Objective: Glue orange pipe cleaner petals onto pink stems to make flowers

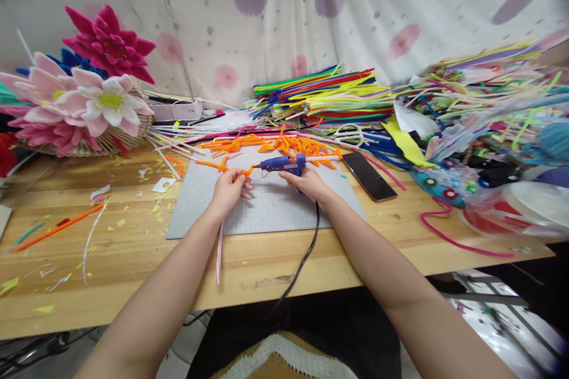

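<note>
My left hand point(232, 189) is closed on an orange fuzzy piece point(247, 172), pinched at the fingertips above a grey cutting mat point(267, 213). My right hand point(306, 181) grips a blue glue gun point(282, 163) with a clear glue stick out of its back. The gun's nozzle points left and is at or very near the orange piece; whether they touch cannot be made out. Pale glue sticks point(219, 254) lie below my left wrist. Many bent orange pieces point(297, 145) are heaped along the mat's back edge.
A phone point(368, 176) lies right of the mat, white-handled scissors point(349, 135) behind it. Coloured pipe cleaners point(329, 95) are stacked at the back. Fuzzy flowers point(109, 100) stand at left. A black cord point(306, 257) runs off the front edge. Scraps and a plastic-wrapped tub point(511, 207) flank the mat.
</note>
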`<state>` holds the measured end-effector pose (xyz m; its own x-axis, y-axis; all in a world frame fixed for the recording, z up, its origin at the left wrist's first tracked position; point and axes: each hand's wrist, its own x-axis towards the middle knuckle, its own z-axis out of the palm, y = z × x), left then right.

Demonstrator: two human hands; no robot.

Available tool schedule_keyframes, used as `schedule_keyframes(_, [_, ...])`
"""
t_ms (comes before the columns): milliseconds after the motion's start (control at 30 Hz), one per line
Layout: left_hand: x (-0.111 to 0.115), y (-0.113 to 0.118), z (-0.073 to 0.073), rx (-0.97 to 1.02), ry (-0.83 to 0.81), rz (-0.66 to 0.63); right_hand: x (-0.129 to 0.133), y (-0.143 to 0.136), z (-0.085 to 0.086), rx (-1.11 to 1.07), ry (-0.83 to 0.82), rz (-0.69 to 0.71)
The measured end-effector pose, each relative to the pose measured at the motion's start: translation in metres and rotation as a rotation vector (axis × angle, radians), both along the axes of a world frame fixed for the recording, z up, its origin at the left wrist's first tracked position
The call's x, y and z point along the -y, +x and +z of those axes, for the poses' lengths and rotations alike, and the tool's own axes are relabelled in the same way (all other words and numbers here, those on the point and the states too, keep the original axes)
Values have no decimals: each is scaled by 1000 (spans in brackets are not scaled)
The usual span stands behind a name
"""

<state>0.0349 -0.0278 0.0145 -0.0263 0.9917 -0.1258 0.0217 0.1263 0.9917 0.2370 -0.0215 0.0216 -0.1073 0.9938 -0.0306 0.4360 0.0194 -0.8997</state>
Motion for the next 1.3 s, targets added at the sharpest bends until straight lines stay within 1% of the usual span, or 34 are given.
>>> schedule_keyframes(233, [0,0,0,-2,6,-7,0,2,4,14,15,-67])
schedule_keyframes(300, [1,0,2,2,4,-3,2,3,5,-1,15,-57])
schedule_keyframes(433, [1,0,3,4,2,6,3,4,6,-30,12,34])
schedule_keyframes(500, [1,0,2,2,2,3,3,4,6,-29,8,54])
schedule_keyframes(567, [1,-1,2,3,4,-3,2,4,6,-19,6,43])
schedule_keyframes(767, [1,-1,1,11,14,-4,3,4,8,7,20,-47])
schedule_keyframes(1000, [1,-1,2,0,-2,1,4,4,8,-11,5,35])
schedule_keyframes(1200, [1,-1,0,8,20,-13,3,4,10,21,18,-54])
schedule_keyframes(1300, [1,-1,1,4,14,-8,4,5,10,-3,14,-19])
